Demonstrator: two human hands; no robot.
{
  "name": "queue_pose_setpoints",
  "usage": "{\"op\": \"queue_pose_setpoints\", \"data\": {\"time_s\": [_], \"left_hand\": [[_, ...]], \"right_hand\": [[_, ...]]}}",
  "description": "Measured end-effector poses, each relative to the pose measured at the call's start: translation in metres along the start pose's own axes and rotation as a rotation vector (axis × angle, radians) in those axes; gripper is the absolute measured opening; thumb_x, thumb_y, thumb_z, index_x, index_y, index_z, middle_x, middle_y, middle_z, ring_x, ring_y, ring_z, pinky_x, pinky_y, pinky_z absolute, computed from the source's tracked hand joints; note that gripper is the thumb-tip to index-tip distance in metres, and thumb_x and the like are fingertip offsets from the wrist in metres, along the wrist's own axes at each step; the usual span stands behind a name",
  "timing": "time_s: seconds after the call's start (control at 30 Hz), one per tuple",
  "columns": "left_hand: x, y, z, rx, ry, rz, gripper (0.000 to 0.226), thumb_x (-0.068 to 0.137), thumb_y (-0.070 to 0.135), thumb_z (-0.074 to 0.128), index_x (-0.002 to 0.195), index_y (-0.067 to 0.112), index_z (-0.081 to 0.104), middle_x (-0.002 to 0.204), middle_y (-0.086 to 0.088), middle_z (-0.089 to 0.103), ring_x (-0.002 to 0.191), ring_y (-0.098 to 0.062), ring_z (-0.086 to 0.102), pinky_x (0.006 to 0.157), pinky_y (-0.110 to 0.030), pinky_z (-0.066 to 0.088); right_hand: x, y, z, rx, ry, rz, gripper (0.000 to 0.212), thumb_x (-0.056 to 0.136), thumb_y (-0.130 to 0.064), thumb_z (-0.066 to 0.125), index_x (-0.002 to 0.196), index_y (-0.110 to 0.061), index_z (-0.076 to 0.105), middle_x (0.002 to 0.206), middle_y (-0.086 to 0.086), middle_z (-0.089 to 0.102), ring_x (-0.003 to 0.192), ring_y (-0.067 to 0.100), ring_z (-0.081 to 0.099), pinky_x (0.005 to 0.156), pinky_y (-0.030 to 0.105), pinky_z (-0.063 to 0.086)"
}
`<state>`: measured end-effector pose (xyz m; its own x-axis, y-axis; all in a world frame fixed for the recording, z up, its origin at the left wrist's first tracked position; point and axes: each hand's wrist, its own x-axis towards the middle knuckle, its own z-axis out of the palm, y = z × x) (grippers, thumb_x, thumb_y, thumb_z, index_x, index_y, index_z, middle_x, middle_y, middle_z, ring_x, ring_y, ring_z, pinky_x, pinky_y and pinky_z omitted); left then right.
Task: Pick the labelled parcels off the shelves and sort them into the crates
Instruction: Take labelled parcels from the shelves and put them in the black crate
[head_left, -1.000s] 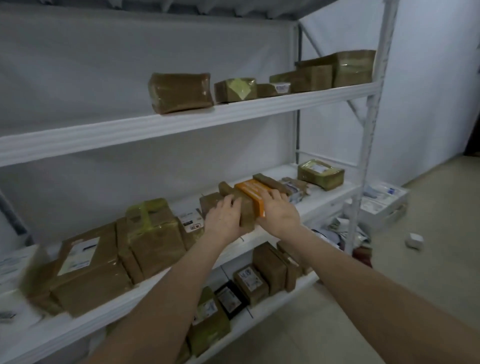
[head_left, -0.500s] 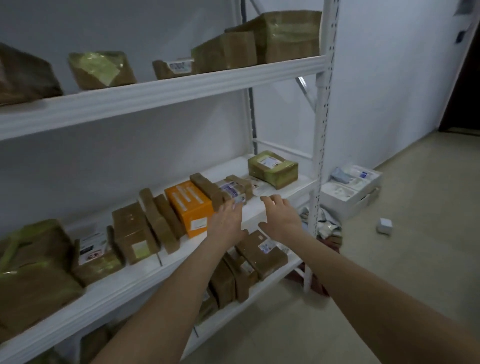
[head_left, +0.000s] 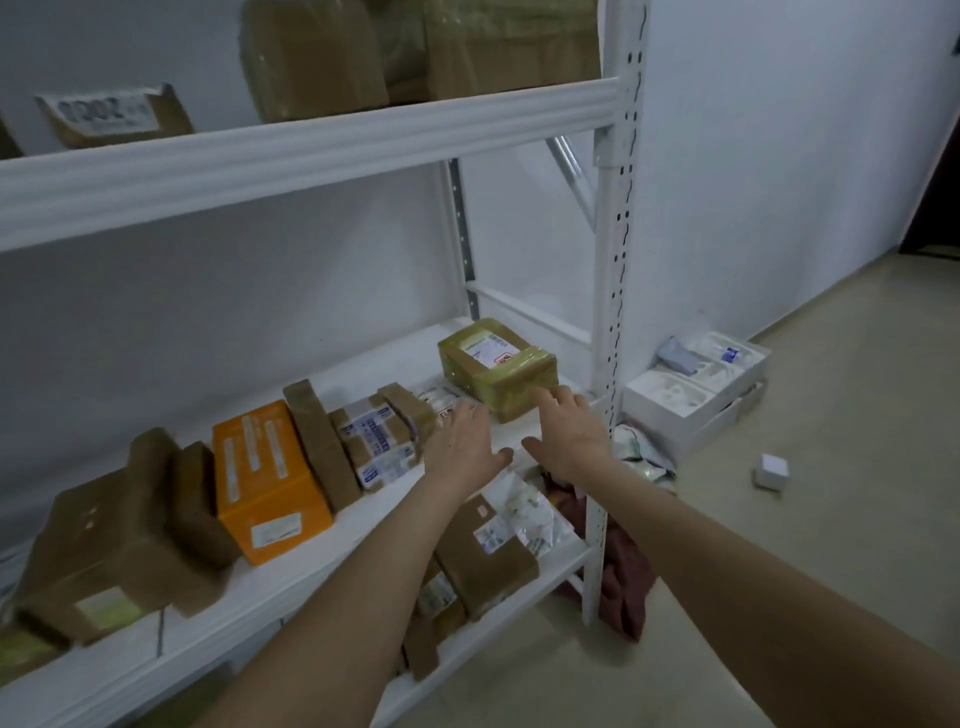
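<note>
Both my arms reach over the middle shelf (head_left: 291, 566) of a white rack. My left hand (head_left: 462, 447) hovers with spread fingers beside a small taped parcel with a blue-printed label (head_left: 376, 436). My right hand (head_left: 566, 436) is open too, its fingertips at the front edge of a yellow-green taped parcel (head_left: 496, 366) at the shelf's right end. Neither hand holds anything. An orange box (head_left: 265, 478) and brown parcels (head_left: 98, 551) stand in a row to the left.
The top shelf (head_left: 311, 140) carries more brown parcels (head_left: 311, 57). Parcels (head_left: 483, 556) also lie on the bottom shelf. The rack's upright post (head_left: 613, 291) stands right of my hands. White foam trays (head_left: 691, 384) and a small white box (head_left: 772, 471) lie on the floor.
Both hands left the orange box and the parcels beside it and moved right along the middle shelf to the yellow-green parcel. The view followed to the right.
</note>
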<state>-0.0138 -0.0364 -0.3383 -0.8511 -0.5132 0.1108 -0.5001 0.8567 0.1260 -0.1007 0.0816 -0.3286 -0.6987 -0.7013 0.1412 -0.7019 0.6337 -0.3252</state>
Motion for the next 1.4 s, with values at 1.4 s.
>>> {"op": "queue_pose_setpoints", "data": {"time_s": [1.4], "left_hand": [[0.148,0.069,0.049,-1.362,0.286,-0.823,0.056,0.081,-0.005,0.061,0.127,0.024,0.050,0.117,0.006,0.059,0.097,-0.014,0.059,0.068,-0.027,0.050]], "right_hand": [[0.223,0.132,0.021,0.697,-0.531,0.144,0.107,0.077,-0.014,0.073,0.153,-0.024,-0.001,0.147,0.019,0.023,0.123,0.034,0.045,0.095,0.037,0.043]]}}
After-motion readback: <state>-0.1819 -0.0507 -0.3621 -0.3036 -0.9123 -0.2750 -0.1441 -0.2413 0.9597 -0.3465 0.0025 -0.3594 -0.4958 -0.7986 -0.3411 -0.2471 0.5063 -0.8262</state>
